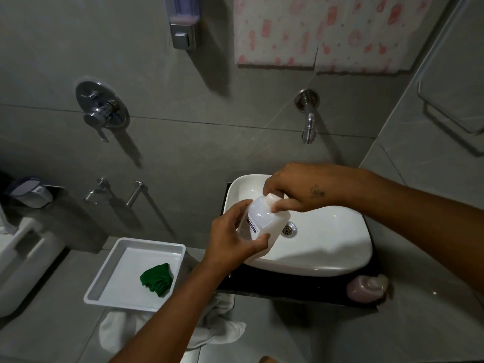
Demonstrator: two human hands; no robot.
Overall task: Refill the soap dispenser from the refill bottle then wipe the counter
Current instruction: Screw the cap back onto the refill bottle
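A white refill bottle [263, 217] with a blue-edged label is held tilted over the left part of the white basin [327, 247]. My left hand [233, 237] grips its body from below. My right hand [296, 188] pinches the white cap at its top. A pinkish soap dispenser [365, 288] lies on the dark counter [288, 286] at the front right of the basin. A folded green cloth [157, 280] lies in a white tray [104, 284] left of the basin.
A wall tap [309, 121] juts out above the basin. A wall-mounted dispenser [183, 24] hangs high up, with a mixer valve [100, 108] to its lower left. White towels [209, 328] hang below the tray. A toilet [23, 258] stands at the far left.
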